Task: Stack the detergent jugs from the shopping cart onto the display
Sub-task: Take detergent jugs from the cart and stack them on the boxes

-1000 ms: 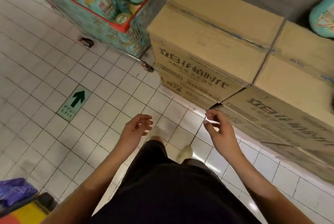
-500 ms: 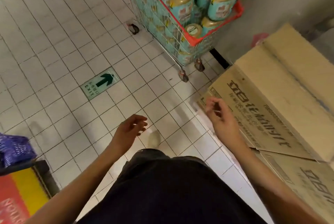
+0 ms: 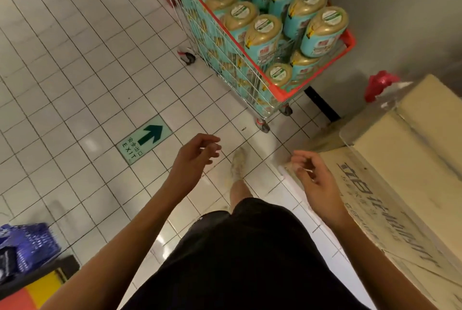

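Observation:
A wire shopping cart (image 3: 282,93) with a red rim stands ahead against the grey wall, packed with several teal detergent jugs (image 3: 323,32) with gold caps. My left hand (image 3: 193,159) hangs over the white floor tiles, fingers loosely curled, holding nothing. My right hand (image 3: 313,179) is also empty with relaxed fingers, beside the corner of a cardboard box (image 3: 405,167). Both hands are well short of the cart. The display is not in view.
Large cardboard boxes fill the right side. A green EXIT arrow sticker (image 3: 144,140) lies on the tiled floor. A red bag (image 3: 380,84) sits behind the boxes. A blue basket (image 3: 27,247) and a yellow-red object (image 3: 32,289) are at the lower left.
My view has swung left from the boxes toward the cart, which now sits closer and more central. Both hands stay empty and have drifted forward as I step toward it.

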`<state>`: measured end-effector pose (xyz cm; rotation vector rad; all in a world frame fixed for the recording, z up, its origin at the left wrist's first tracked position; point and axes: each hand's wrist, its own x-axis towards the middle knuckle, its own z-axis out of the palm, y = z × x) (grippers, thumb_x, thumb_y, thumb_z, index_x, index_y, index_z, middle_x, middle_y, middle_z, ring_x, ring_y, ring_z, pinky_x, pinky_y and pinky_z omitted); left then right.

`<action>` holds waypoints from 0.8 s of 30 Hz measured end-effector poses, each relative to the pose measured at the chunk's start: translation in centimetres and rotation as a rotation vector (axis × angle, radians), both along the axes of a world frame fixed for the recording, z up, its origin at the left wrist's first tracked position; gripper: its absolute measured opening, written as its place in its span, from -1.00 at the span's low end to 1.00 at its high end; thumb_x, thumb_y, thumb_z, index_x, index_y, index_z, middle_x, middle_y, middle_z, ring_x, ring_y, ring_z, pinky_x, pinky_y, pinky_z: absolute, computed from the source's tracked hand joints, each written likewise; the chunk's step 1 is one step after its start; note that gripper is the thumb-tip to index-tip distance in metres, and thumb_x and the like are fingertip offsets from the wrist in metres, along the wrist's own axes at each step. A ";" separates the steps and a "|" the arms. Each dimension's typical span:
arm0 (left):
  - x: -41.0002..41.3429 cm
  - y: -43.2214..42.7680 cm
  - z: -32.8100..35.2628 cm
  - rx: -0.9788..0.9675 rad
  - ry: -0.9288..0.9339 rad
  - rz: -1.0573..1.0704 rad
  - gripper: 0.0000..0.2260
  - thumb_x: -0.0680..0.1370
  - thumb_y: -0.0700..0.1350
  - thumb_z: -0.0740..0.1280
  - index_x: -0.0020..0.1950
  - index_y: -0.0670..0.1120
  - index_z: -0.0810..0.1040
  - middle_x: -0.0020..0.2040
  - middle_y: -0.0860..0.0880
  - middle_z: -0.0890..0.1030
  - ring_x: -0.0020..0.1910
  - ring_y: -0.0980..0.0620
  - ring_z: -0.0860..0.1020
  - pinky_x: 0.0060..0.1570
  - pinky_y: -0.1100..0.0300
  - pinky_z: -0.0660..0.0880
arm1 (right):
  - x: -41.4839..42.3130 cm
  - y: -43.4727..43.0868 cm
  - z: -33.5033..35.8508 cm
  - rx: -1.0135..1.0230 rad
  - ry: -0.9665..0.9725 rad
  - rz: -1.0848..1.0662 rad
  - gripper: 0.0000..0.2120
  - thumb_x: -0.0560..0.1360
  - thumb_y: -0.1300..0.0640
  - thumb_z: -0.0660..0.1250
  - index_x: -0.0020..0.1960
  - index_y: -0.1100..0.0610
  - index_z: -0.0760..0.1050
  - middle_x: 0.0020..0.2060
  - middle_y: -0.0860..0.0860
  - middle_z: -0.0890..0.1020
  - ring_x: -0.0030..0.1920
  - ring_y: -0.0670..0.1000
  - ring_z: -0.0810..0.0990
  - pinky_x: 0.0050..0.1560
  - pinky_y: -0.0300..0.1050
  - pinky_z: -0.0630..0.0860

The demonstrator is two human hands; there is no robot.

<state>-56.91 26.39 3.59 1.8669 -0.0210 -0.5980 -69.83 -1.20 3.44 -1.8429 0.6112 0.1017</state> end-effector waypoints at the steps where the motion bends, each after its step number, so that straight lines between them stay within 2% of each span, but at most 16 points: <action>1: 1.7 -0.8 0.1 0.003 -0.008 -0.001 -0.82 0.73 -0.15 0.25 0.28 -0.05 0.60 0.11 0.02 0.71 0.08 0.06 0.69 0.12 0.03 0.63 | 1.5 -0.6 -0.3 0.005 0.002 -0.012 -0.75 0.67 0.15 0.34 0.34 0.03 0.54 0.13 -0.09 0.67 0.12 -0.24 0.62 0.04 -0.50 0.46; 3: 5.0 -2.3 0.1 0.021 -0.014 -0.007 -0.82 0.73 -0.14 0.25 0.27 -0.03 0.61 0.11 0.03 0.71 0.08 0.07 0.69 0.13 0.01 0.64 | 4.9 -2.0 -0.8 0.023 0.015 -0.027 -0.74 0.68 0.19 0.33 0.36 0.04 0.54 0.15 -0.11 0.67 0.10 -0.29 0.61 0.03 -0.51 0.46; 5: 8.1 -3.5 0.2 0.043 0.008 -0.003 -0.82 0.73 -0.13 0.25 0.25 -0.01 0.61 0.10 0.05 0.71 0.08 0.08 0.69 0.15 -0.03 0.65 | 8.6 -3.0 -1.1 0.042 0.031 -0.033 -0.73 0.69 0.19 0.33 0.37 0.02 0.54 0.17 -0.14 0.65 0.12 -0.25 0.61 0.07 -0.45 0.49; 8: 12.2 -4.9 0.1 0.065 0.058 0.002 -0.84 0.73 -0.12 0.27 0.23 0.02 0.62 0.08 0.07 0.72 0.06 0.09 0.69 0.17 -0.09 0.65 | 14.6 -4.6 -1.4 0.070 0.034 -0.041 -0.76 0.68 0.18 0.34 0.34 0.03 0.55 0.16 -0.11 0.66 0.11 -0.19 0.62 0.16 -0.10 0.58; 9: 13.6 -5.4 0.1 0.070 0.069 0.002 -0.84 0.73 -0.12 0.27 0.22 0.04 0.62 0.08 0.06 0.72 0.06 0.09 0.70 0.18 -0.10 0.65 | 16.6 -5.2 -1.5 0.067 0.031 -0.026 -0.78 0.68 0.17 0.35 0.31 0.01 0.56 0.15 -0.13 0.67 0.08 -0.23 0.61 0.12 -0.09 0.58; 12: 17.7 -6.5 -0.1 0.090 0.092 0.005 -0.84 0.72 -0.12 0.29 0.20 0.07 0.63 0.08 0.05 0.72 0.06 0.08 0.70 0.14 -0.06 0.66 | 22.4 -6.8 -1.3 0.066 0.002 0.007 -0.83 0.68 0.13 0.36 0.22 -0.07 0.59 0.07 -0.29 0.69 0.07 -0.29 0.62 0.02 -0.40 0.47; 14: 20.6 -7.1 -0.3 0.093 0.098 -0.008 -0.84 0.71 -0.10 0.30 0.20 0.09 0.63 0.07 0.07 0.72 0.06 0.08 0.71 0.11 0.01 0.66 | 25.9 -7.9 -1.0 0.082 -0.041 -0.014 -0.84 0.67 0.16 0.37 0.17 -0.07 0.61 0.03 -0.34 0.69 0.06 -0.29 0.63 0.00 -0.47 0.47; 17: 25.3 -8.4 -0.8 0.096 0.117 -0.024 -0.84 0.70 -0.14 0.32 0.18 0.07 0.65 0.05 0.06 0.74 0.03 0.07 0.72 0.08 0.04 0.66 | 30.4 -9.7 -0.5 0.109 -0.088 -0.041 -0.88 0.68 0.16 0.36 0.14 -0.01 0.64 0.00 -0.19 0.71 0.01 -0.22 0.65 -0.02 -0.41 0.53; 21: 32.1 -11.1 -2.0 0.083 0.137 -0.144 -0.84 0.70 -0.13 0.33 0.16 0.10 0.65 0.06 0.06 0.74 0.03 0.04 0.72 0.01 0.13 0.62 | 35.3 -11.9 -0.9 0.092 -0.074 -0.114 -0.85 0.68 0.25 0.35 0.12 0.07 0.65 0.00 0.08 0.70 -0.01 -0.05 0.65 -0.01 -0.27 0.57; 24: 37.6 -15.0 -2.4 0.086 0.156 -0.291 -0.85 0.55 0.14 0.37 0.10 0.24 0.66 0.05 0.07 0.74 0.02 0.04 0.73 -0.07 0.21 0.61 | 37.6 -13.3 -1.3 0.087 -0.049 -0.208 -0.84 0.68 0.28 0.34 0.14 0.09 0.66 -0.05 0.11 0.69 -0.06 -0.11 0.65 -0.04 -0.32 0.55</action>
